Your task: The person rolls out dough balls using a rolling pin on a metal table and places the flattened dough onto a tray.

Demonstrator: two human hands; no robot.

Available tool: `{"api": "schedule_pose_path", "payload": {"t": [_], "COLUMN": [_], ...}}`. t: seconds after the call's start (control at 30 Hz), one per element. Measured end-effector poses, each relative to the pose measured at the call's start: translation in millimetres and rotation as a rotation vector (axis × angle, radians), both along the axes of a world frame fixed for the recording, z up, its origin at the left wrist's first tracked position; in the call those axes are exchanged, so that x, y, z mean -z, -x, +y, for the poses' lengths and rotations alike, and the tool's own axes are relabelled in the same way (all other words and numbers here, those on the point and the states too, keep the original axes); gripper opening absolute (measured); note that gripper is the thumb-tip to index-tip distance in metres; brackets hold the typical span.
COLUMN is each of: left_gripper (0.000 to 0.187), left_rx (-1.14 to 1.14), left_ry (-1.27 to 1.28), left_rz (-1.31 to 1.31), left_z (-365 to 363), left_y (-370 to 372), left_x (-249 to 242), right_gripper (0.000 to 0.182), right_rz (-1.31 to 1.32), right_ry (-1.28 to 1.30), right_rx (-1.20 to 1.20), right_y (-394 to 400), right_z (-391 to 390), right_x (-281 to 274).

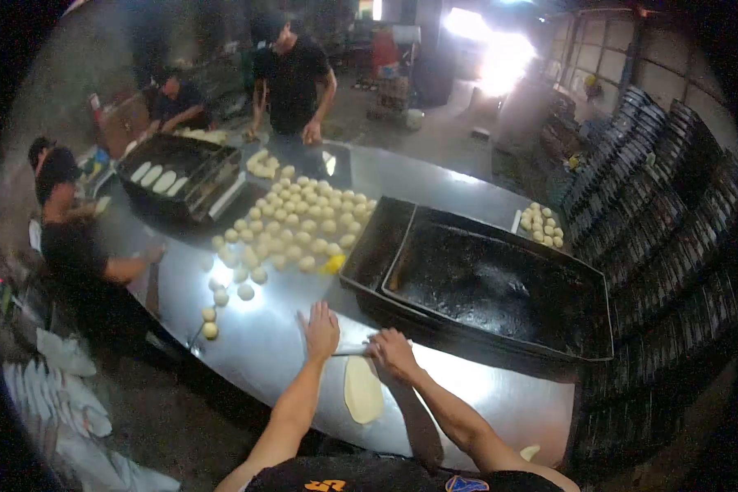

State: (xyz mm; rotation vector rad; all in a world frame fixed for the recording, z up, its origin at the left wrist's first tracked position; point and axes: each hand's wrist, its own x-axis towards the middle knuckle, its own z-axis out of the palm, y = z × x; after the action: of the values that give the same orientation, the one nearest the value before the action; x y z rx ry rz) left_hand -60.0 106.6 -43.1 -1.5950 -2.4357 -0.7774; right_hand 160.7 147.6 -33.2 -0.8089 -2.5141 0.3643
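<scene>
Both hands—left hand [321,330], right hand [392,353]—press flat, grip released, on a rolling pin [351,352] over flattened dough [362,389] near the counter [262,344] edge—black tray [500,287] just beyond.

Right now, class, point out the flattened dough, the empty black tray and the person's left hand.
Flattened dough [362,390], head view, middle of the oval.
Black tray [500,287], head view, bare greasy floor.
Left hand [321,330], head view, back of the hand.

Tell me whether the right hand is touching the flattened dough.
Cannot tell. In the head view, the right hand sits at the top end of the flattened dough, hiding any contact.
</scene>
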Motion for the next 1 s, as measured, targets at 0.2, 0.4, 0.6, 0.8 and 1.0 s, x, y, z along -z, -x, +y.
{"api": "schedule_pose_path", "payload": {"t": [0.2,0.4,0.6,0.8,1.0], "left_gripper": [0.046,0.059,0.064,0.053,0.034], "left_rx": [0.069,0.068,0.059,0.018,0.019], "left_ry": [0.090,0.285,0.192,0.221,0.396], "left_rz": [-0.061,-0.176,-0.538,-0.181,-0.725], "left_z": [-11,-157,-197,-134,-102], "left_y": [-1,-97,-84,-117,-82], "left_x": [-11,-25,13,-34,-31], "right_gripper": [0.030,0.036,0.031,0.033,0.052], "right_rz": [-0.027,0.078,0.006,-0.160,0.081], "right_ry": [-0.018,0.060,0.104,0.166,0.171], "right_rx": [0.085,0.189,0.138,0.573,0.142], "right_y": [-14,-94,-117,-170,-76], "right_z": [-29,-168,-152,-71,-59], "right_x": [-30,-7,-36,-39,-16]}}
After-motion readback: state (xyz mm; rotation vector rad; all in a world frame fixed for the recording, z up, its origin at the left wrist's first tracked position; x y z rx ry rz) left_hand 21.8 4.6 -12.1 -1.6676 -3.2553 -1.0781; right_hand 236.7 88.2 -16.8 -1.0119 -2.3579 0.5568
